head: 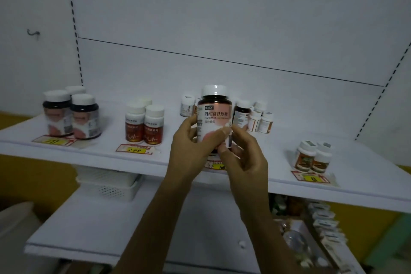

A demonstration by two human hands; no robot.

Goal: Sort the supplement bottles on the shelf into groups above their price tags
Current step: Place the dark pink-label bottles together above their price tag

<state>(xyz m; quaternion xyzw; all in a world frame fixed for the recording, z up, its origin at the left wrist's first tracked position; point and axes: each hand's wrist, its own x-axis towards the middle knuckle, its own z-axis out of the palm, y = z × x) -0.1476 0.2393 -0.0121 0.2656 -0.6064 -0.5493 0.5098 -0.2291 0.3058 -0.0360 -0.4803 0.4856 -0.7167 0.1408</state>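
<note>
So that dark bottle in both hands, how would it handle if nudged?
Likely rigid: the dark bottle shows no denting between left hand and right hand. Glossy label, perhaps slippery. Taller than wide, so it might tip if nudged near the white cap.

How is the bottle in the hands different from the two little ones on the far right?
The dark pink-labelled bottle is bigger and held up by the left hand and right hand; the two small white orange-labelled bottles stand on the white shelf. Both have white caps.

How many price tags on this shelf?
4 price tags: far left, centre-left, centre, partly behind the right hand, and far right. More may be hidden.
</note>
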